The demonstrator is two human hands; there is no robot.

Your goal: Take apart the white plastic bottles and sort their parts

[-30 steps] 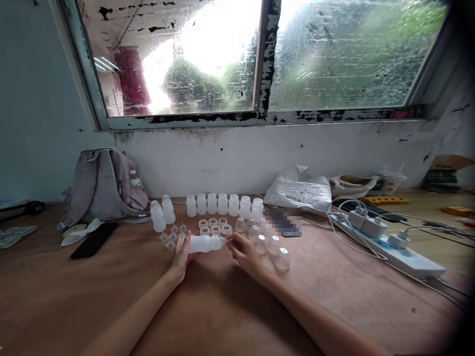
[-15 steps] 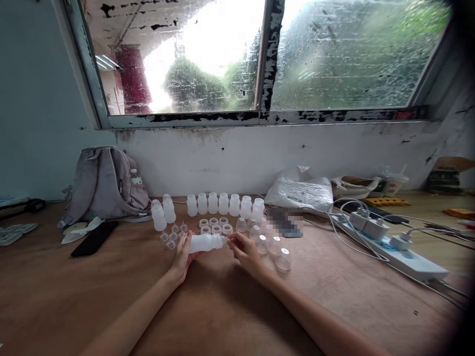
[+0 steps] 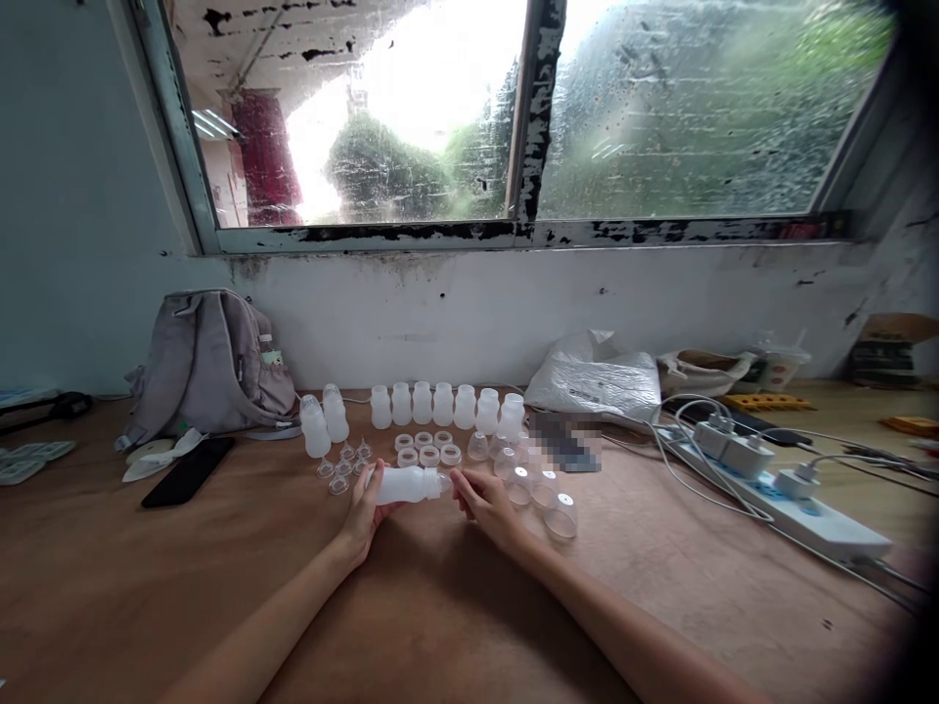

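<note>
My left hand (image 3: pixel 362 513) is wrapped around the body of a frosted white baby bottle (image 3: pixel 403 485), held on its side above the table with its neck to the right. A clear nipple (image 3: pixel 444 481) sits at the bottle's mouth. My right hand (image 3: pixel 480 499) is closed, thumb and fingers pinched at the nipple's tip. Just beyond my hands lie white collar rings (image 3: pixel 429 455) in rows. Several loose clear nipples (image 3: pixel 339 484) lie left of the rings. Clear dome caps (image 3: pixel 561 515) stand to the right, beside my right forearm.
Several open bottles (image 3: pixel 443 404) stand in a row at the back, with two capped bottles (image 3: pixel 315 426) at their left. A black phone (image 3: pixel 187 473) and grey backpack (image 3: pixel 209 367) are on the left. At right are a silvery bag (image 3: pixel 598 376) and a power strip (image 3: pixel 814 518) with cables.
My right fingertips have shifted slightly right toward the nipple's tip, so more of the nipple shows. My left hand keeps its hold on the bottle, almost unmoved.
</note>
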